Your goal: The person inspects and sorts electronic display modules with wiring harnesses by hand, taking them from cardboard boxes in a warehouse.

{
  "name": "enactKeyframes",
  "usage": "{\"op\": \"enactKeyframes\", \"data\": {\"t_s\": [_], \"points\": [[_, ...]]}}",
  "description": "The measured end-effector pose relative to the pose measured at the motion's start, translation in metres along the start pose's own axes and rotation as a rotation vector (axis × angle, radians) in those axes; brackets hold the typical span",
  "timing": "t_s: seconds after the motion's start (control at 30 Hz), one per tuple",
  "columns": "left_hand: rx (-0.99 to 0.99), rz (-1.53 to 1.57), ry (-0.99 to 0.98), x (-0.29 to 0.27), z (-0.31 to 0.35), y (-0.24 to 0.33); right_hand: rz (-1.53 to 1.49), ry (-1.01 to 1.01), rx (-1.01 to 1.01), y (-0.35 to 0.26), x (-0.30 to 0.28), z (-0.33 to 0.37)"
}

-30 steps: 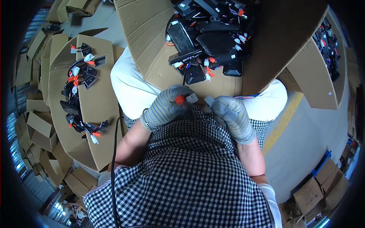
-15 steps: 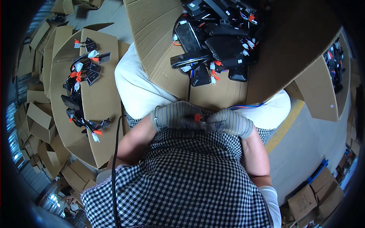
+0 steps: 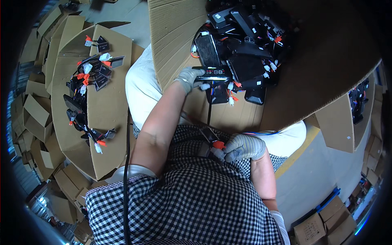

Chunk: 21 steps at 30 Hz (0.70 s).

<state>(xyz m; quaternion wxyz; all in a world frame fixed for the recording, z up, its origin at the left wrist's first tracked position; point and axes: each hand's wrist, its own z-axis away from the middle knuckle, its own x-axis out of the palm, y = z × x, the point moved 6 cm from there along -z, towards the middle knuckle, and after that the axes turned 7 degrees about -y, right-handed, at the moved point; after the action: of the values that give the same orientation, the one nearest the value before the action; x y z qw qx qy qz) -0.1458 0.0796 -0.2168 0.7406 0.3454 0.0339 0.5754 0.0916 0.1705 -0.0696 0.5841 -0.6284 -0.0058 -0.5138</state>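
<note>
My gloved left hand (image 3: 188, 78) reaches forward into a large cardboard box, its fingers on the left end of a slim black display unit (image 3: 215, 73). That unit's front is lit with small red and white signs. At my lap, my gloved right hand (image 3: 245, 147) pinches a white plug connector (image 3: 218, 153). Beside it are a red connector (image 3: 219, 145) and a small dark flat module (image 3: 209, 134). A black cable runs down from the display unit towards my lap; its lower end is hidden.
The large cardboard box (image 3: 173, 32) leans open towards me, with many black units (image 3: 245, 53) piled inside. At left, another carton (image 3: 108, 118) carries wired small modules (image 3: 75, 104) with red and white plugs. A black cable (image 3: 125, 183) hangs along my left side.
My left hand has left my lap and moved forward to the display unit, whose front is now lit. My right hand stays at my lap, slightly lower, with the connectors now showing.
</note>
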Motion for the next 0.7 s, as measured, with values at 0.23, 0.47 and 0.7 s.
{"op": "enactKeyframes", "data": {"t_s": [0.23,0.47,0.7], "points": [[0.467,-0.567,-0.108,0.013,0.098,0.032,0.225,0.084,-0.182,-0.010,0.001,-0.005],[1.038,0.380,-0.057,-0.043,0.310,0.122,0.651,0.949,0.038,0.016,-0.072,0.005],[1.747,0.730,-0.107,-0.205,0.464,0.183,1.150,0.990,0.073,0.005,-0.064,0.001]]}}
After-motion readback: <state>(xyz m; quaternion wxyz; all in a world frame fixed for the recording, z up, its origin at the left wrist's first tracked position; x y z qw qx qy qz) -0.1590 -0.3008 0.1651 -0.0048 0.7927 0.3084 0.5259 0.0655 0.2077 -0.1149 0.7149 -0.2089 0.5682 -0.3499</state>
